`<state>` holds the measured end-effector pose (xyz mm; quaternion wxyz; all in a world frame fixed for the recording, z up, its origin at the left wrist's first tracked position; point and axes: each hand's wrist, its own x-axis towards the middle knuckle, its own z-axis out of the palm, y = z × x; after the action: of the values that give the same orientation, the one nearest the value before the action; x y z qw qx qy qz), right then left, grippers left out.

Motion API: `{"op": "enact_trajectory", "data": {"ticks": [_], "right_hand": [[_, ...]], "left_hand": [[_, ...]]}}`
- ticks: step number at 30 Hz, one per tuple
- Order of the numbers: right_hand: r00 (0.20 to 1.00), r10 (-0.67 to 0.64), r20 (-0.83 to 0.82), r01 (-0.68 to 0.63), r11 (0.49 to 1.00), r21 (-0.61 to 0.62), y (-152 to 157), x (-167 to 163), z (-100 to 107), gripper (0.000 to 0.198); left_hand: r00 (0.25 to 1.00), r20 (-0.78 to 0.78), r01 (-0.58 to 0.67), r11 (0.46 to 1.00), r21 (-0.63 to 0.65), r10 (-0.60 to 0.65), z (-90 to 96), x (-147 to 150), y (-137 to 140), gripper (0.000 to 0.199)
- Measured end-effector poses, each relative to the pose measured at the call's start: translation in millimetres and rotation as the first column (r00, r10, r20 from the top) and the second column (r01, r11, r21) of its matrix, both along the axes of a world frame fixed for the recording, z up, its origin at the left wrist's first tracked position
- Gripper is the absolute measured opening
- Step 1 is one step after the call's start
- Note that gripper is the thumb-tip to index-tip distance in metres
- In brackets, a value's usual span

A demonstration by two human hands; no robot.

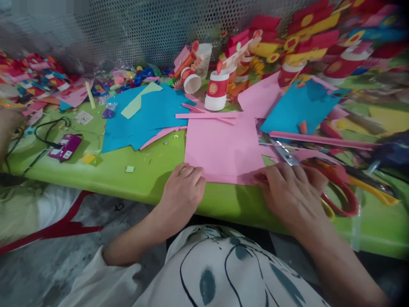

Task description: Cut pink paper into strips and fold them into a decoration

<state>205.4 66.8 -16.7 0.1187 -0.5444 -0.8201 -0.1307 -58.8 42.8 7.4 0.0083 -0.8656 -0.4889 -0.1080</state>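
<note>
A pink sheet of paper (223,147) lies on the green tabletop in front of me, with a narrow fold along its near edge. My left hand (183,194) is closed, its curled fingers gripping the near left corner. At the near right corner, my right hand (289,192) pinches the same edge, its fingertips partly hidden. Thin pink paper strips (207,115) lie across the sheet's far edge. Beside my right hand rest red-and-yellow-handled scissors (347,198), their blades partly beneath a pink strip.
Blue paper (150,111) lies left of the sheet, and more blue paper (303,106) to the right. Decorated paper cups (217,91) stand behind. A purple device (65,147) with a black cable, a utility knife (372,183) and another person's arm (8,128) are near the sides.
</note>
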Motion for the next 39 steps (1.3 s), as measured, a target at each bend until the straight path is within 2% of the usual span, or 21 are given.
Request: {"op": "enact_trajectory", "data": {"ticks": [5, 9, 14, 18, 22, 29, 33, 36, 39], "right_hand": [[0.999, 0.010, -0.033, -0.010, 1.000, -0.021, 0, 0, -1, 0.017], [0.988, 0.038, -0.148, -0.050, 0.996, -0.080, 4, 7, -1, 0.018], [0.964, 0.085, -0.253, -0.136, 0.972, -0.193, 16, 20, 3, 0.023], [0.947, 0.073, -0.313, -0.167, 0.943, -0.288, 26, 26, 6, 0.026], [0.954, 0.009, -0.300, -0.134, 0.907, -0.400, 33, 28, 9, 0.026], [0.978, -0.001, -0.208, -0.098, 0.878, -0.468, 37, 24, 19, 0.023], [0.987, 0.023, -0.159, -0.093, 0.887, -0.452, 32, 23, 19, 0.022], [0.988, 0.037, -0.153, -0.094, 0.919, -0.383, 25, 22, 15, 0.021], [0.993, 0.037, -0.112, -0.068, 0.956, -0.284, 16, 20, 10, 0.019]], "left_hand": [[0.977, 0.215, 0.016, 0.998, -0.063, -0.003, -18.6, 26, 9, 0.042], [0.980, 0.198, 0.003, 0.994, -0.107, 0.018, -27.2, 31, 9, 0.043], [0.979, 0.205, 0.013, 0.990, -0.142, 0.016, -27.4, 28, 9, 0.045], [0.974, 0.225, 0.020, 0.991, -0.132, 0.010, -27.5, 29, 10, 0.043], [0.975, 0.220, 0.015, 0.992, -0.123, 0.013, -26.5, 30, 9, 0.043], [0.971, 0.239, 0.004, 0.994, -0.106, 0.022, -25.8, 31, 8, 0.042], [0.968, 0.249, -0.006, 0.996, -0.090, 0.029, -27.1, 32, 8, 0.042], [0.967, 0.252, -0.014, 0.996, -0.089, 0.036, -27.6, 31, 8, 0.042], [0.978, 0.207, -0.017, 0.995, -0.103, 0.038, -26.8, 34, 7, 0.051]]}}
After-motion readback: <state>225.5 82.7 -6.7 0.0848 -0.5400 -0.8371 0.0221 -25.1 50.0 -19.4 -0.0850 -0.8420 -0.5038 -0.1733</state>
